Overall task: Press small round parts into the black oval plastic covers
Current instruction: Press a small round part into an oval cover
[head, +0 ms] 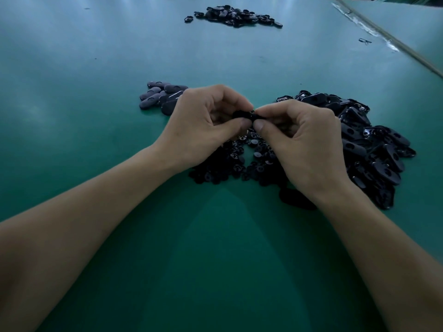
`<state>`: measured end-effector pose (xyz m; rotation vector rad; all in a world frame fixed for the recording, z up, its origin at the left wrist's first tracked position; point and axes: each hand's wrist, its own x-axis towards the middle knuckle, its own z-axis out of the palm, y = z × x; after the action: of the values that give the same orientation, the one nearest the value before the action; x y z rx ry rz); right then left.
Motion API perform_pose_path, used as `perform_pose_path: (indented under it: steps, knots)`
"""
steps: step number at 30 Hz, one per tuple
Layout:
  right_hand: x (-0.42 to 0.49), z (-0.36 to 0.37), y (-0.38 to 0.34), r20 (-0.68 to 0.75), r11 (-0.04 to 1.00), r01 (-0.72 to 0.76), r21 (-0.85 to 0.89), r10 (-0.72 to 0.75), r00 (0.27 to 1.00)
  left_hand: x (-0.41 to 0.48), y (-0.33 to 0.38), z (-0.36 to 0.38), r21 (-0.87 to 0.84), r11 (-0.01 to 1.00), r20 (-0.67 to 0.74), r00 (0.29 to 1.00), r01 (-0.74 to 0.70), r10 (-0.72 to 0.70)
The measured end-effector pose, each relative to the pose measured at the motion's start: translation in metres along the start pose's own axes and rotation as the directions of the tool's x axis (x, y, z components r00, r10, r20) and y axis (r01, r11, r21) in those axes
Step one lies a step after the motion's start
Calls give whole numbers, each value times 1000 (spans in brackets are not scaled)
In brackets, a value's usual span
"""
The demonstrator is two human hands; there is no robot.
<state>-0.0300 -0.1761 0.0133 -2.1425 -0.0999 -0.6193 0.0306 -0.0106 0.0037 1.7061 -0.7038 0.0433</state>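
Small round parts (239, 161): a loose black scatter on the green table (96, 144), just nearer than the held cover (242, 115) and right below it, partly hidden by both wrists.
Stray oval (297, 200): a dark piece at the right wrist, nearer than the held cover and to its right. It is too dim to tell which way up it lies.
Left hand (203, 125): thumb and forefinger are curled and pinch the left end of the held cover. The other fingers are tucked behind.
Right hand (302, 144): thumb and fingers are curled and pinch the right end of the held cover, with the thumb tip almost meeting the left thumb.
Held cover: a black oval raised off the table between the fingertips and mostly hidden by them. Whether a round part is already seated cannot be told.
Handling: probably very light, stiff moulded plastic with a glossy skin, so likely to slip or flick away under pressure.
Where to hold: best taken by the two ends or the long edges, leaving the hole free for a thumb to press on the round part.
Heap of covers (364, 140): shiny black, tumbled, to the right of the held cover and level with it.
Grey-looking covers (163, 97): a small group lying flat, left of the held cover and slightly beyond. These are possibly the finished ones.
Far pile (235, 15): more black pieces, well beyond the held cover.
Lone piece (364, 40): far beyond the held cover to the right, near the table's edge.
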Motion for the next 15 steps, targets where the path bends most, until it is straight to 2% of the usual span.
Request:
perform_pose_path:
  steps: [15]
  knots:
    - [0,-1,-6,75,997,-72,-42,75,994,-1,2,2,16,1000,-9,1000,16,-16]
